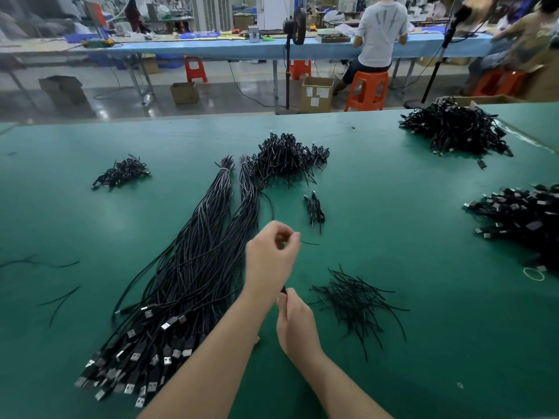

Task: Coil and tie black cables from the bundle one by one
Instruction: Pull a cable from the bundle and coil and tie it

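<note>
Covering most of the view, the green table [393,207] carries the long bundle [193,267] of black cables, glossy and thin, tied near the far end, with silver USB plugs fanned out at the near end. Right of it lies a loose heap of black ties [354,300]. Above the table, the left hand [269,258] pinches a single cable [269,204] between curled fingers, while the right hand [298,325], nearer, pinches its dark end

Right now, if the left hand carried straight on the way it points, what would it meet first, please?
Probably the small cable cluster just beyond the left hand; the pile of coiled cables lies farther along. Depth is hard to judge.
</note>
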`<state>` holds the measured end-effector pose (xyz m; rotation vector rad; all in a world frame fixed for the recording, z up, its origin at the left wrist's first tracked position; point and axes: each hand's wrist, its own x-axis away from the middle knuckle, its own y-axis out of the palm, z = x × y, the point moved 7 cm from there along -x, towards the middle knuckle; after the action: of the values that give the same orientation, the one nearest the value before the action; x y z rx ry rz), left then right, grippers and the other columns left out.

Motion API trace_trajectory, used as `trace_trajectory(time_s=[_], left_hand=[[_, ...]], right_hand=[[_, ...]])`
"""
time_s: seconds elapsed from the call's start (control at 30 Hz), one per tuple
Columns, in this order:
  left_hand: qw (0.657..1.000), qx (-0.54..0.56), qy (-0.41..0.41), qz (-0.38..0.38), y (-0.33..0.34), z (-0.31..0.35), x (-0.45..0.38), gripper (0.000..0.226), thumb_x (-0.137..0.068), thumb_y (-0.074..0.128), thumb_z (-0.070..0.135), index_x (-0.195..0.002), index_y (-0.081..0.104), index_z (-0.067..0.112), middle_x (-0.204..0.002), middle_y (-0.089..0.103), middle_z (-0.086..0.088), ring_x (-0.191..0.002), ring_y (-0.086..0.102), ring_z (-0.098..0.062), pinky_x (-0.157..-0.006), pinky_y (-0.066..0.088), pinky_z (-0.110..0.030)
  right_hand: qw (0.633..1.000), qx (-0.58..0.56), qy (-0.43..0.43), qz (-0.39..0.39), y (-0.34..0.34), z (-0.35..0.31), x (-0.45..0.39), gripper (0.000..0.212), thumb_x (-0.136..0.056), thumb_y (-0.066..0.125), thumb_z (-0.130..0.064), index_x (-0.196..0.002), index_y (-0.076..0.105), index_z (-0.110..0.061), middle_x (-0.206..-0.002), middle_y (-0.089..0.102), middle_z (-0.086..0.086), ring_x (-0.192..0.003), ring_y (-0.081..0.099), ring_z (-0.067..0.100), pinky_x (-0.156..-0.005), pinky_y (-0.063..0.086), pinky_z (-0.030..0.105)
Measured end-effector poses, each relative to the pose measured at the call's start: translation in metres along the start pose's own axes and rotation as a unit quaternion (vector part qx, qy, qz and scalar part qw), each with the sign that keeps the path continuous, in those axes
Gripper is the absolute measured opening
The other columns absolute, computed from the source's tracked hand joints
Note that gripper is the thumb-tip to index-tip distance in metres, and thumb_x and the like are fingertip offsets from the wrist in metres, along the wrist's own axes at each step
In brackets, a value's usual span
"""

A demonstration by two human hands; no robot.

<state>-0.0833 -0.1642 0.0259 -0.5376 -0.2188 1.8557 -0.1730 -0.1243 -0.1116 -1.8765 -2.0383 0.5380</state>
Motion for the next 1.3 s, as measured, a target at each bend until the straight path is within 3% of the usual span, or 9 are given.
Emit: trace_trajectory(time_s=[0.27, 0.33, 0.4, 0.7, 0.87, 0.97, 1.07, 1.17, 1.3], left_hand=[[0.916, 0.255, -0.260, 0.169, -0.064, -0.103, 0.049, 0.001, -0.093, 0.067, 0.000, -0.092, 0.068, 0.000, -0.079, 0.075, -0.013, -0.069, 0.075, -0.022, -0.057, 0.058, -0.026], [0.916, 0.245, -0.280, 0.151, -0.056, -0.114, 0.057, 0.001, -0.092, 0.066, -0.001, -0.092, 0.067, -0.002, -0.080, 0.075, -0.013, -0.073, 0.076, -0.025, -0.057, 0.059, -0.028], [0.929, 0.210, -0.284, 0.114, -0.048, -0.120, 0.062, 0.000, -0.091, 0.067, -0.001, -0.091, 0.067, -0.001, -0.077, 0.075, -0.012, -0.071, 0.076, -0.024, -0.056, 0.059, -0.029], [0.942, 0.144, -0.302, 0.030, -0.034, -0.129, 0.066, 0.002, -0.087, 0.070, -0.001, -0.087, 0.069, 0.001, -0.068, 0.070, -0.011, -0.054, 0.066, -0.017, -0.053, 0.055, -0.028], [0.951, 0.110, -0.288, -0.015, -0.029, -0.126, 0.060, 0.021, -0.088, 0.070, 0.002, -0.104, 0.069, 0.016, -0.081, 0.071, -0.011, -0.051, 0.063, -0.015, -0.050, 0.053, -0.027], [0.950, 0.090, -0.299, 0.021, -0.034, -0.130, 0.056, 0.030, -0.091, 0.062, 0.001, -0.113, 0.070, 0.020, -0.083, 0.073, -0.009, -0.048, 0.060, -0.013, -0.049, 0.051, -0.026], [0.956, 0.016, -0.292, -0.002, -0.034, -0.131, 0.055, 0.032, -0.091, 0.059, 0.005, -0.117, 0.071, 0.019, -0.082, 0.074, 0.000, -0.044, 0.057, -0.009, -0.048, 0.051, -0.024], [0.964, -0.093, -0.231, -0.089, -0.021, -0.118, 0.055, 0.028, -0.092, 0.059, 0.012, -0.111, 0.075, 0.025, -0.079, 0.070, 0.012, -0.039, 0.050, 0.000, -0.043, 0.044, -0.016], [0.972, -0.096, -0.181, -0.119, -0.011, -0.105, 0.055, 0.026, -0.091, 0.060, 0.014, -0.104, 0.079, 0.026, -0.082, 0.069, 0.017, -0.061, 0.059, 0.007, -0.052, 0.039, -0.005]], right_hand=[[1.000, -0.011, 0.022, 0.009, -0.009, -0.006, 0.003, 0.038, -0.106, 0.032, -0.038, -0.074, 0.039, -0.018, -0.064, 0.043, -0.002, -0.053, 0.033, 0.008, -0.049, 0.032, 0.024], [0.999, -0.029, 0.025, 0.003, -0.010, -0.009, 0.005, 0.039, -0.107, 0.031, -0.036, -0.077, 0.043, -0.013, -0.068, 0.049, 0.005, -0.055, 0.042, 0.017, -0.054, 0.042, 0.038], [0.998, -0.044, 0.035, -0.003, -0.011, -0.011, 0.007, 0.037, -0.108, 0.032, -0.031, -0.080, 0.047, -0.011, -0.072, 0.057, 0.012, -0.057, 0.048, 0.022, -0.059, 0.049, 0.048], [0.999, -0.044, 0.030, -0.009, -0.011, -0.012, 0.008, 0.036, -0.108, 0.033, -0.028, -0.080, 0.048, -0.010, -0.074, 0.060, 0.016, -0.056, 0.049, 0.023, -0.059, 0.050, 0.050], [0.999, -0.035, 0.028, -0.007, -0.011, -0.011, 0.007, 0.036, -0.108, 0.033, -0.029, -0.079, 0.047, -0.012, -0.073, 0.059, 0.016, -0.056, 0.049, 0.024, -0.058, 0.049, 0.049], [0.999, -0.038, 0.026, -0.006, -0.010, -0.009, 0.006, 0.036, -0.108, 0.033, -0.029, -0.079, 0.046, -0.011, -0.073, 0.059, 0.017, -0.056, 0.049, 0.024, -0.057, 0.049, 0.048], [0.999, -0.036, 0.018, -0.011, -0.008, -0.007, 0.005, 0.036, -0.108, 0.035, -0.028, -0.078, 0.045, -0.013, -0.069, 0.056, 0.013, -0.055, 0.046, 0.021, -0.054, 0.044, 0.043], [1.000, -0.001, -0.001, -0.018, -0.005, -0.006, 0.004, 0.035, -0.108, 0.037, -0.028, -0.073, 0.041, -0.020, -0.064, 0.047, -0.002, -0.053, 0.037, 0.011, -0.051, 0.031, 0.023], [1.000, 0.011, -0.006, -0.025, -0.003, -0.005, 0.002, 0.036, -0.108, 0.037, -0.027, -0.072, 0.041, -0.024, -0.064, 0.048, -0.008, -0.052, 0.037, 0.005, -0.051, 0.033, 0.020]])
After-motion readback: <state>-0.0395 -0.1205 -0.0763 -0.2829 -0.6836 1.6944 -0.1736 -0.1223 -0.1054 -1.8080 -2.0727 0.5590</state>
